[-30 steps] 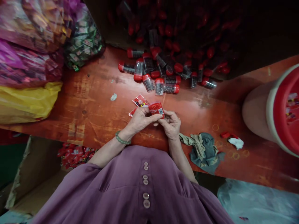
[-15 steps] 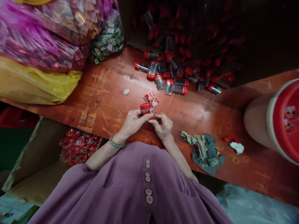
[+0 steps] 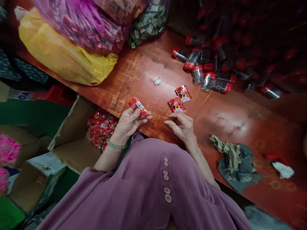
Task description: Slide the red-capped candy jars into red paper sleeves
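My left hand (image 3: 128, 123), a green bead bracelet (image 3: 116, 145) at its wrist, pinches a small red packet (image 3: 138, 107) with a white barcode label between thumb and fingers. It is near the table's front edge, beside the open carton of red packets. My right hand (image 3: 182, 126) holds nothing; its thumb and forefinger are curved and apart. Just beyond its fingertips a red printed card-like packet (image 3: 176, 103) lies on the table, touching or overlapping a second one (image 3: 184, 92) behind it.
Clear jars with red lids (image 3: 208, 80) lie in a heap at the back right. Filled plastic bags (image 3: 69, 51) stand at the back left. A carton (image 3: 69, 134) with red packets (image 3: 102, 127) sits below the table's left edge. A grey-green rag (image 3: 236, 159) lies at right.
My hands have drawn apart, the left going toward the carton with a red packet. A second packet now lies on the table by my right hand. The view has shifted left.
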Demonstrator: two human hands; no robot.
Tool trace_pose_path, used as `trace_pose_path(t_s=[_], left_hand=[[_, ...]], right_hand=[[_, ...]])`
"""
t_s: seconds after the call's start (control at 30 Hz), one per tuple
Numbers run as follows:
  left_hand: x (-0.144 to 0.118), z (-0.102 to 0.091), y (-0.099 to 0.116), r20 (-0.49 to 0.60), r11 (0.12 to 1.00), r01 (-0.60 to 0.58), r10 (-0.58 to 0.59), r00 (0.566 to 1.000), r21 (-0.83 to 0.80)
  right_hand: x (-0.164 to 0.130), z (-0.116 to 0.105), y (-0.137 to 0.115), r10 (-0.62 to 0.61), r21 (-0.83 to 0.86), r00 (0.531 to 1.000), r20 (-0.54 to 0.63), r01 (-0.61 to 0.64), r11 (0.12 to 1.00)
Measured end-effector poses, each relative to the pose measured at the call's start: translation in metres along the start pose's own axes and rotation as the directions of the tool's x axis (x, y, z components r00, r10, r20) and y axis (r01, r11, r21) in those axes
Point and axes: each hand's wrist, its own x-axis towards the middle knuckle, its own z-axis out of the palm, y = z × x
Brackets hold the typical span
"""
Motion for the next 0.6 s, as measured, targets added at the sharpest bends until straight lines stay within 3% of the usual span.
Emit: trace_pose_path(t_s=[0.2,0.37,0.47,0.53,0.6], left_hand=[[-0.005,0.006,-0.005,0.113,1.0,-0.03,0.03,0.993,-0.004],[-0.004,0.003,-0.006,0.013,0.997,-0.081,0.081,0.997,0.007],[-0.012,-0.013,-0.007,-0.043,0.99,-0.086,0.091,0.995,0.111],[-0.027,-0.033,-0.005,-0.108,0.968,-0.087,0.114,0.987,0.234],[-0.047,-0.059,0.004,-0.201,0.943,-0.091,0.162,0.966,0.321]], right_hand=[[0.02,0.02,-0.028,-0.042,0.108,0.994,0.1,0.031,0.994],[0.029,0.041,-0.031,0.004,0.12,0.993,0.121,-0.018,0.993],[0.026,0.048,-0.034,-0.017,0.073,0.967,0.253,-0.002,0.997],[0.022,0.046,-0.037,-0.037,0.008,0.921,0.388,0.037,0.999],[0.016,0.035,-0.038,-0.012,-0.044,0.898,0.441,0.035,0.998]])
